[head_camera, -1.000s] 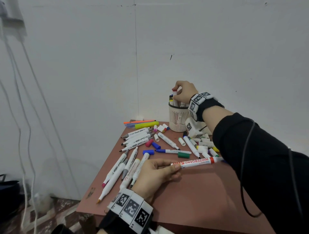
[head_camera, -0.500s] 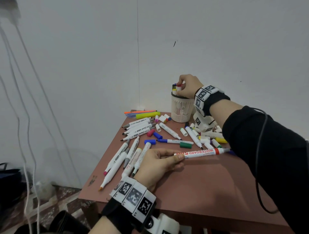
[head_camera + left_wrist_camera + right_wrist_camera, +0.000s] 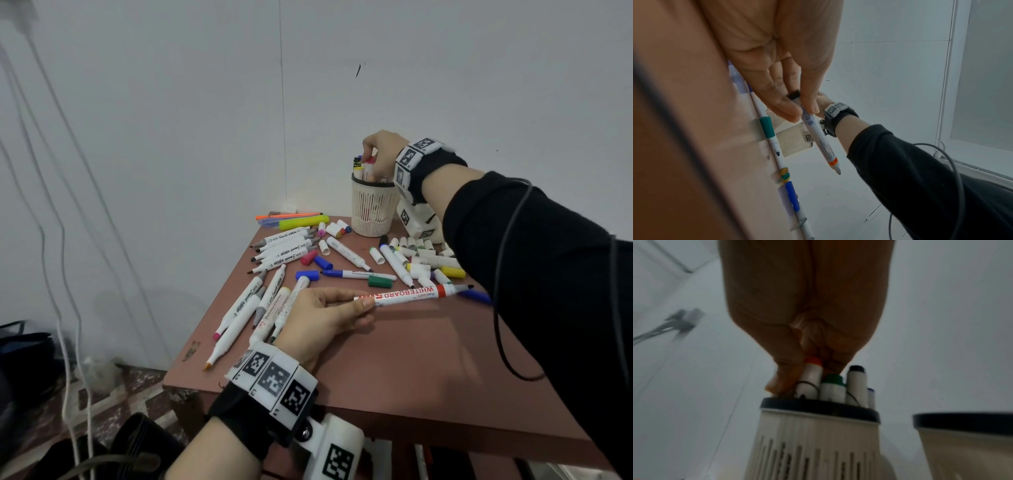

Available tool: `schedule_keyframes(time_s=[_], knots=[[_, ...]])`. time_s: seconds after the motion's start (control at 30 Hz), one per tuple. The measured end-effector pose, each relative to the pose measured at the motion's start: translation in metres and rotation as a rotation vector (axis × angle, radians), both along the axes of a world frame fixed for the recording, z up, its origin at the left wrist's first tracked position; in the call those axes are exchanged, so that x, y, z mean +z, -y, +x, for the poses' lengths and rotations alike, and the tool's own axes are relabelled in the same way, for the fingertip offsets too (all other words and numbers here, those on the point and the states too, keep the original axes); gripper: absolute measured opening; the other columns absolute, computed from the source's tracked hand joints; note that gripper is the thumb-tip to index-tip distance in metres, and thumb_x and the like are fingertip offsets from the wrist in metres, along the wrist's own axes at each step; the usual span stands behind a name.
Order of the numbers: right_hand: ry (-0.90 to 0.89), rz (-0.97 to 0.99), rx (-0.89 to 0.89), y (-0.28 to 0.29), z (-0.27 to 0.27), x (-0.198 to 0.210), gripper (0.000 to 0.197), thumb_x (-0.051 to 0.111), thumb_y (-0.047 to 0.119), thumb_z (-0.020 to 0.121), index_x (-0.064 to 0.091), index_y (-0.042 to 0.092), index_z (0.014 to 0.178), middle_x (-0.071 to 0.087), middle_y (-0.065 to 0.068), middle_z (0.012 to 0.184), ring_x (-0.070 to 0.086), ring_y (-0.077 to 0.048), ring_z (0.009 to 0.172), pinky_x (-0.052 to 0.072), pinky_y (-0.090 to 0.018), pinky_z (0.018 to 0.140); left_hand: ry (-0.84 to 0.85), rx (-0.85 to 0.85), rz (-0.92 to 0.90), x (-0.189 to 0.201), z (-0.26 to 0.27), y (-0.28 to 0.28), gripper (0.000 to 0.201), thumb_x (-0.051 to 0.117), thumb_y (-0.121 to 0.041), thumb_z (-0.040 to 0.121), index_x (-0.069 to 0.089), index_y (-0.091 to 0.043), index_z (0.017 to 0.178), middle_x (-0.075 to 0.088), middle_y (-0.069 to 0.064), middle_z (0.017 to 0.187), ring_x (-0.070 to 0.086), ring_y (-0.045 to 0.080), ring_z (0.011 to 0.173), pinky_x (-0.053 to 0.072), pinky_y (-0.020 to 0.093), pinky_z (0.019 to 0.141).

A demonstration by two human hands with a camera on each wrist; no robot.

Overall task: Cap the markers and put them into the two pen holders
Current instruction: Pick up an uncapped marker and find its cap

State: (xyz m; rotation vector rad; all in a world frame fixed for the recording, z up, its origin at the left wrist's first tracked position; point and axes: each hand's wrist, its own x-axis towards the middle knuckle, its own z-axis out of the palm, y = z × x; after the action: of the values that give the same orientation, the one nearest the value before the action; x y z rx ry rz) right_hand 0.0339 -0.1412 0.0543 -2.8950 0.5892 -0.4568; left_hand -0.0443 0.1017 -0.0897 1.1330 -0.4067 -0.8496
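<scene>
Two hands split the work. The right hand (image 3: 380, 150) reaches over the white mesh pen holder (image 3: 373, 210) at the table's far corner, fingertips pinching the top of a red-capped marker (image 3: 810, 378) to seat it upright among those already inside. The left hand (image 3: 325, 317) pinches the tail of an uncapped whiteboard marker (image 3: 407, 294) just above the brown table (image 3: 394, 359), tip pointing right, likely kept ready for capping. Many markers and loose caps lie scattered. A second holder (image 3: 966, 434) stands beside the first.

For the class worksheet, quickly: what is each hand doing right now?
Left hand: pinching the uncapped whiteboard marker.
Right hand: gripping a red-capped marker in the pen holder.
</scene>
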Motion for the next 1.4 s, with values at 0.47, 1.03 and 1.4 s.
schedule_keyframes(time_s=[0.47, 1.03, 1.4], knots=[[0.19, -0.013, -0.011, 0.001, -0.002, -0.007, 0.026, 0.058, -0.007, 0.079, 0.066, 0.001, 0.102, 0.062, -0.013, 0.114, 0.057, -0.027, 0.1, 0.037, -0.025, 0.07, 0.018, 0.009, 0.007, 0.001, 0.001, 0.004, 0.019, 0.066, 0.001, 0.081, 0.065, 0.013, 0.096, 0.066, 0.014, 0.066, 0.062, 0.014, 0.056, 0.055, 0.018, 0.058], [0.061, 0.008, 0.17, -0.014, -0.075, 0.031, 0.019, 0.071, 0.014, 0.08, 0.072, 0.018, 0.098, 0.066, 0.002, 0.082, 0.06, -0.011, 0.08, 0.046, -0.019, 0.072, 0.045, 0.082, -0.005, -0.001, 0.002, 0.004, 0.019, 0.069, 0.006, 0.076, 0.066, 0.004, 0.095, 0.069, 0.015, 0.077, 0.066, 0.014, 0.056, 0.055, 0.02, 0.052], [-0.545, -0.159, 0.153, 0.0, -0.136, -0.044, 0.041, 0.075, 0.026, 0.079, 0.062, 0.029, 0.117, 0.055, 0.009, 0.099, 0.053, -0.012, 0.09, 0.038, -0.021, 0.072, 0.084, 0.086, 0.003, 0.002, 0.0, 0.002, 0.023, 0.069, 0.008, 0.075, 0.067, 0.0, 0.096, 0.072, 0.015, 0.085, 0.069, 0.016, 0.065, 0.055, 0.019, 0.053]])
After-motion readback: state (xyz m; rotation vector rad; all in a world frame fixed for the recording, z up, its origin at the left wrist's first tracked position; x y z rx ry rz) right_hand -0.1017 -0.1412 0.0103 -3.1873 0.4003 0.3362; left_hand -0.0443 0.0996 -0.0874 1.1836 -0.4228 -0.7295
